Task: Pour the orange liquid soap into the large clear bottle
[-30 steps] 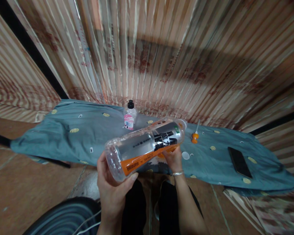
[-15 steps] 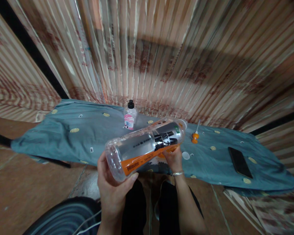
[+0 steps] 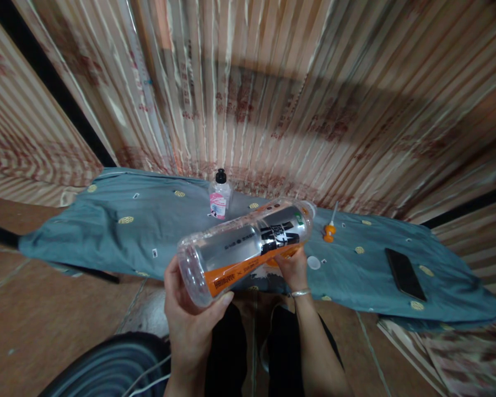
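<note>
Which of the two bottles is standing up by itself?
The small clear bottle with the black cap: it stands upright on the teal cloth, while the larger orange-labelled bottle is held aslant in the person's fingers.

The large clear bottle (image 3: 240,248) with a silver-and-orange label lay tilted across two hands: the left hand (image 3: 190,320) cupped its near end, and the right hand (image 3: 294,270) gripped it beneath the far end. Beyond the large bottle stood a small bottle (image 3: 220,199), black-capped. To its right were an orange piece (image 3: 329,233) with a thin pale stem, a whitish disc (image 3: 313,263) and, well apart, a black phone (image 3: 405,274). Blue-green cloth (image 3: 86,231) spread below it.
</note>
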Demonstrator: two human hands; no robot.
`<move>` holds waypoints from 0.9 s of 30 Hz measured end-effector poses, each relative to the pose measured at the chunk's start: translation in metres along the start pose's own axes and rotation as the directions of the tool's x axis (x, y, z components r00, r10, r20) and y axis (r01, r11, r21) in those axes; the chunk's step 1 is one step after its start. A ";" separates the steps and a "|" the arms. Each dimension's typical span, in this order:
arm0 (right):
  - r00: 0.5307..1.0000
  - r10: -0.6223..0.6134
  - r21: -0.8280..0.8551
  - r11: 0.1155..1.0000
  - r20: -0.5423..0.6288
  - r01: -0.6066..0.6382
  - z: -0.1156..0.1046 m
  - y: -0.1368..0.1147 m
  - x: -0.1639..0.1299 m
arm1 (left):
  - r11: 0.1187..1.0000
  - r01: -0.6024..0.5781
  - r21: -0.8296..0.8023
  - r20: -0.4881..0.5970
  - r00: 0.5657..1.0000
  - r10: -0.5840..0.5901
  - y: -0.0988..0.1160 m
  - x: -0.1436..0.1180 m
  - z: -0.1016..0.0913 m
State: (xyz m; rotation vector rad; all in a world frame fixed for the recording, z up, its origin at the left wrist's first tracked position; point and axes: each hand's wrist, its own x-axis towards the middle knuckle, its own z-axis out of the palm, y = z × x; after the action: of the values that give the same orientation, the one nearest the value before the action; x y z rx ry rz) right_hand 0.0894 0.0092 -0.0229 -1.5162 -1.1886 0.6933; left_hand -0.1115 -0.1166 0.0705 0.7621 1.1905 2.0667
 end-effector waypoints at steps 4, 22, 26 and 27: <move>1.000 0.026 0.009 1.000 0.012 -0.026 -0.001 -0.002 0.000 | 1.000 -0.002 -0.011 0.007 1.000 0.002 0.002 -0.001 0.000; 0.999 0.044 0.008 0.999 0.021 -0.044 -0.002 -0.012 -0.002 | 1.000 -0.001 -0.001 0.002 1.000 0.001 0.001 -0.001 0.000; 0.999 0.033 0.022 0.999 0.022 -0.034 -0.001 -0.015 -0.003 | 1.000 -0.005 0.015 0.000 1.000 0.005 0.002 -0.001 0.000; 0.999 0.030 0.019 0.999 0.020 -0.031 -0.001 -0.014 -0.003 | 1.000 -0.007 0.016 -0.001 1.000 0.007 0.002 -0.001 0.000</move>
State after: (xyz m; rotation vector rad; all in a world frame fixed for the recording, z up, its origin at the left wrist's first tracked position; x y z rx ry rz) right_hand 0.0850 0.0057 -0.0095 -1.5176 -1.1728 0.7397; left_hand -0.1111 -0.1184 0.0717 0.7732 1.2079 2.0660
